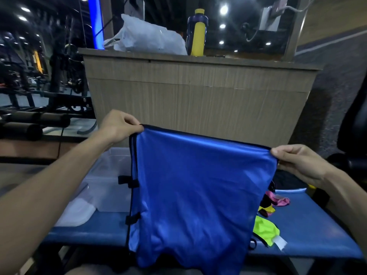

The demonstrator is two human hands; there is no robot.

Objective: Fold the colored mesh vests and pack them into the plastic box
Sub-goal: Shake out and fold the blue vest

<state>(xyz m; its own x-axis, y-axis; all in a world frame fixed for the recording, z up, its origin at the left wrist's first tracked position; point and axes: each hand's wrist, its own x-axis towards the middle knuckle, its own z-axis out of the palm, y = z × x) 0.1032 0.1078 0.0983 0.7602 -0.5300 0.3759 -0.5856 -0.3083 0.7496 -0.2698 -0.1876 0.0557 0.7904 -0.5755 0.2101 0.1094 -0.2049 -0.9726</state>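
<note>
Blue vest (pixel 198 187) held up above table (pixel 309 235), right of plastic box (pixel 111 175). Left hand (pixel 117 126) and right hand (pixel 297 163) apart, each pinching a top corner. Risk: slack mesh slipping, fold skewing; hem snagging vest pile (pixel 267 229) right of box.

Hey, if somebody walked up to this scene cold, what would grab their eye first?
The blue vest dominates the middle, held up by its top corners between the left hand and right hand above the blue bench. Behind its left edge sits the clear plastic box, and at its right lie neon yellow and pink vests. Farther back, a yellow bottle stands on the wooden counter.
</note>
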